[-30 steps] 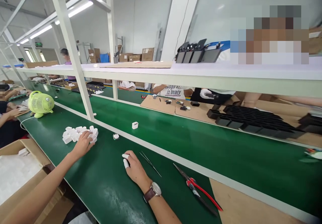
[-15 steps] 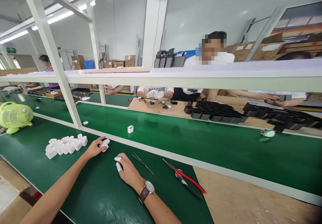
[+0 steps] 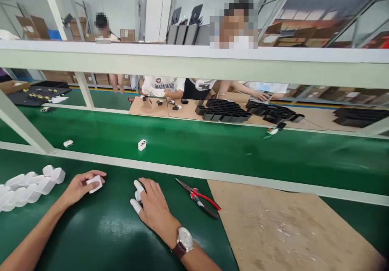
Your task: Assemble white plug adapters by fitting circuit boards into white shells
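My left hand [image 3: 79, 186] is closed round a small white plastic block [image 3: 95, 183] and rests on the green bench [image 3: 106, 230]. A heap of several like white blocks [image 3: 27, 185] lies just left of it. My right hand [image 3: 152, 205] lies palm down on the bench beside the left, with white finger cots on two fingertips and a watch on the wrist. Its fingers are curled over something dark that I cannot make out. Red-handled pliers [image 3: 199, 197] lie just to its right.
Beyond a white rail runs a green conveyor belt [image 3: 212, 149] carrying two small white blocks [image 3: 142, 144]. A brown cardboard sheet [image 3: 288, 230] covers the bench at right. Across the belt, other people work beside black trays [image 3: 225, 110]. A white shelf [image 3: 194, 60] spans overhead.
My left hand left the heap, took one white block and drew it toward my right hand. The view swung right and down; the thin tweezers beside my right hand are out of sight.
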Demonstrator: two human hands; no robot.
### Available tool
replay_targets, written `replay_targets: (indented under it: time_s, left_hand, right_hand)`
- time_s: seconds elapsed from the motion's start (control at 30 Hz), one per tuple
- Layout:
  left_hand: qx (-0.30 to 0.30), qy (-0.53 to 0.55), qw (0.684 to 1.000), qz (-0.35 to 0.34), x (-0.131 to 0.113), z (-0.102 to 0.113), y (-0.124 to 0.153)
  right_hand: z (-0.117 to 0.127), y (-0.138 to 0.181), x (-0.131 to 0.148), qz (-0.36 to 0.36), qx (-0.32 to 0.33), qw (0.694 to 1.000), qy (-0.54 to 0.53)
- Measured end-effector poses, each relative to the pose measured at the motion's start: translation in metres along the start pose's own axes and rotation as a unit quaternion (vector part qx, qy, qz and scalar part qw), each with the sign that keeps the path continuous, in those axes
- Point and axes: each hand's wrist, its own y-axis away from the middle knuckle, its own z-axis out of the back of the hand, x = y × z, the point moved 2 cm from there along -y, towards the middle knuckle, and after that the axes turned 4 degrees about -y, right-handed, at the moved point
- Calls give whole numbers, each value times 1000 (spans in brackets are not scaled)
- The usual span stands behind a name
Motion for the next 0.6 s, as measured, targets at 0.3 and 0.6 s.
replay_targets:
  time_s: [0.3,0.6]
  left_hand:
    - [-9,-111,994,-21,7,-7,2]
    - [-16,-218,959,-182,6,-46,11]
  right_hand:
    - [46,46,-51,-51,-13,998,26]
    - [21,31,-14,34,36,998,-48]
